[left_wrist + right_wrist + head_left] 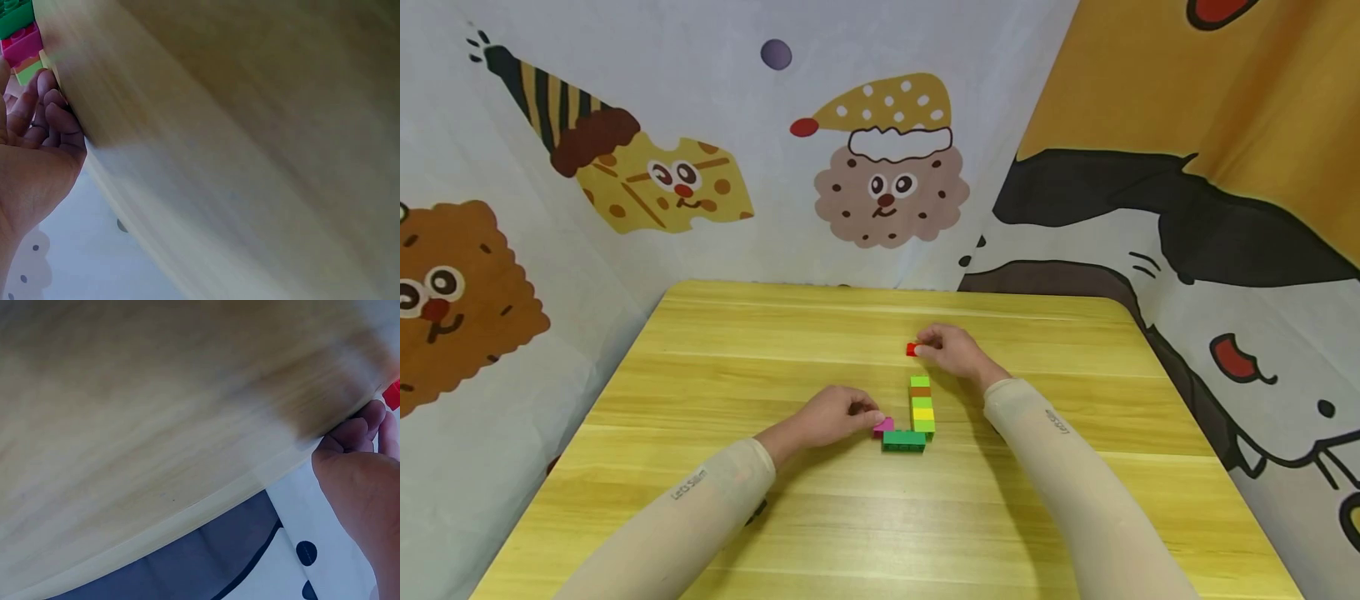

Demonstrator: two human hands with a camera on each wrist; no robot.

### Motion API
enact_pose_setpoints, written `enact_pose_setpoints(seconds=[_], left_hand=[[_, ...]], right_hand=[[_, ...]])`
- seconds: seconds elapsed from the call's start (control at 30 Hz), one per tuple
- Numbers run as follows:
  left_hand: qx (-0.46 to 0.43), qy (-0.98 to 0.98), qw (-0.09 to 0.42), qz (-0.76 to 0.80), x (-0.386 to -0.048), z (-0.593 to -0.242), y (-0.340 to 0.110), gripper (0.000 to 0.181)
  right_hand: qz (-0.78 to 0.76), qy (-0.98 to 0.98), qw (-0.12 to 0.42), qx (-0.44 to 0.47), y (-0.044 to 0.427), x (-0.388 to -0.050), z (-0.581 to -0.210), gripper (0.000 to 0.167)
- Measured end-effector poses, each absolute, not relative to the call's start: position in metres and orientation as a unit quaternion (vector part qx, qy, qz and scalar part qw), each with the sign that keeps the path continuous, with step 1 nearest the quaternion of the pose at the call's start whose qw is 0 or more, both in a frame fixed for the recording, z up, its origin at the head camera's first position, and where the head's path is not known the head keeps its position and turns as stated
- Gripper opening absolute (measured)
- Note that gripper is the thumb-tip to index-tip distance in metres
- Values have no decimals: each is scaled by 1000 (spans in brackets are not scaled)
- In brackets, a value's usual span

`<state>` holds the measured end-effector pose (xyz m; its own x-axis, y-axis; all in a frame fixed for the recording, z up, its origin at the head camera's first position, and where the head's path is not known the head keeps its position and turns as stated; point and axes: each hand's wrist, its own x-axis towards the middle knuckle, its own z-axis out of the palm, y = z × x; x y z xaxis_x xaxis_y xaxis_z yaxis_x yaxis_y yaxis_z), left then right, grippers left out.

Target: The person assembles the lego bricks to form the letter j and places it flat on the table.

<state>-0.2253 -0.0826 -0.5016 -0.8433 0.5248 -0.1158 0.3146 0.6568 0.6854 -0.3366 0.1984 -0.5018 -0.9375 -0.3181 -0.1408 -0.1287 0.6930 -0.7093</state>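
Note:
My right hand (953, 350) pinches a small red brick (912, 349) at the far side of the table; in the right wrist view the red brick (392, 395) shows at the right edge, past curled fingers. My left hand (838, 412) holds a pink brick (884, 427) with its fingertips, though the exact grip is partly hidden. A dark green brick (903, 442) lies right in front of the pink one. Behind it runs a row of bricks: a yellow one (922, 414), lime ones (920, 382) and an orange-brown one (921, 392). Whether they are all joined I cannot tell.
The bricks are on a wooden table (737, 342) with rounded far corners. A cloth (715, 50) printed with cartoon figures hangs behind it and along the sides. Beige sleeves cover both forearms.

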Motion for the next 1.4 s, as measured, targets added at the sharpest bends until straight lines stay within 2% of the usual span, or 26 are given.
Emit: enact_pose_setpoints(seconds=[0.43, 1.0, 1.4], left_hand=[[236, 899, 149, 336, -226, -502, -83, 33], [230, 901, 151, 337, -226, -501, -82, 35], [224, 902, 148, 339, -224, -500, -82, 34]], right_hand=[[-362, 916, 120, -124, 196, -335, -500, 35], [-357, 912, 130, -156, 202, -329, -499, 19], [-357, 907, 134, -176, 205, -329, -501, 18]])
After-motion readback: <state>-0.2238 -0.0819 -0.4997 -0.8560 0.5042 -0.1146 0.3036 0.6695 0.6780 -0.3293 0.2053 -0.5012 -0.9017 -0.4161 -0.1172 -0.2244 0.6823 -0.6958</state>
